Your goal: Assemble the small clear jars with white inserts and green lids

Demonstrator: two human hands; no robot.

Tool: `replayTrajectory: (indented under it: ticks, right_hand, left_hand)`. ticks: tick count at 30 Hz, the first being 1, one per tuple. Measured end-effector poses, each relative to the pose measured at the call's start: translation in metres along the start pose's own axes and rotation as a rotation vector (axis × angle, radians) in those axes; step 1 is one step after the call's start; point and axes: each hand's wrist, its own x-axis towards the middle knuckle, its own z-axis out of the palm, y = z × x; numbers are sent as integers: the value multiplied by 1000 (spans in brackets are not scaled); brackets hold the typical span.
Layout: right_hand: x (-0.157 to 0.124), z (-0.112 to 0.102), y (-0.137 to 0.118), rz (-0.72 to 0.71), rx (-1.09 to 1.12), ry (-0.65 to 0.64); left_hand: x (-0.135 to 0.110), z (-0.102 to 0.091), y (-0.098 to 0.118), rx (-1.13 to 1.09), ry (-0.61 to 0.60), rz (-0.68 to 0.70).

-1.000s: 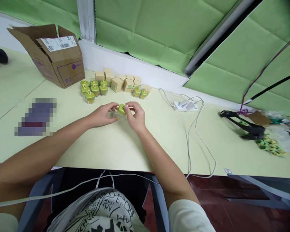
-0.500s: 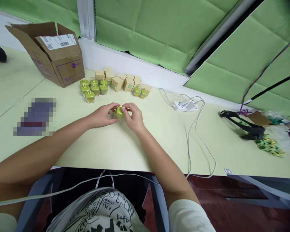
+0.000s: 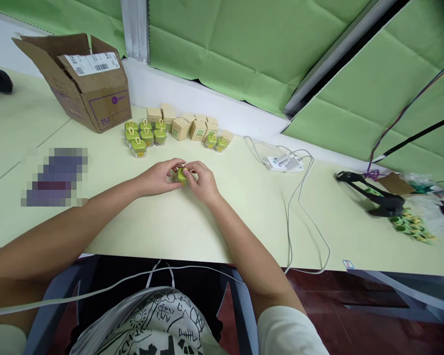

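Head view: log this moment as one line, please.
left hand: holds jar | right hand: on its green lid | behind: other jars, small boxes | back left: open carton

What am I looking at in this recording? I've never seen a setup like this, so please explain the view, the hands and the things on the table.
There is no machine here: these are a person's own bare hands. One camera, worn on the head, takes every picture, looking forward and down.

The left hand and right hand hold a small green-lidded container between their fingers, above the pale table.

Beyond them stand more green-lidded containers, with small tan boxes by the wall. An open cardboard box is at the back left. To the right lie a white power strip with cables and, farther along, a black object I cannot identify. The patch at left is pixelated, so its contents cannot be told.
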Motion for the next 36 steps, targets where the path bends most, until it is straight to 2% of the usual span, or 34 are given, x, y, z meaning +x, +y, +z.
replayTrajectory:
  ticks: [3,7,10,13,16,20,26,30,32,36]
  right_hand:
    - [0,1,2,25,-18,-26]
    - [0,1,1,53,-21,-31]
    - [0,1,0,75,-11,-33]
    - [0,1,-1,85,1,-32]
    - [0,2,-3,79,10,-31]
    - [0,3,-3,93,12,-33]
    - [-1,3,-3,109,27,1]
    - [-1,2,-8,167,80,13]
    - [0,0,-14,234,95,85]
    - [5,-9,-25,427,193,361]
  left_hand:
    - [-2,-4,2,33,61,20]
    - [-2,-12,8,-24,241,47]
    - [1,-14,11,-18,423,-24]
    - [3,-11,11,20,527,-71]
    - [3,-7,11,-17,540,-25]
    - [-1,-5,12,-10,483,46]
    - [0,-10,4,12,412,-10]
    - [4,-11,-1,15,405,20]
    - [4,-10,0,3,426,13]
    - [2,-10,5,-56,506,-2]
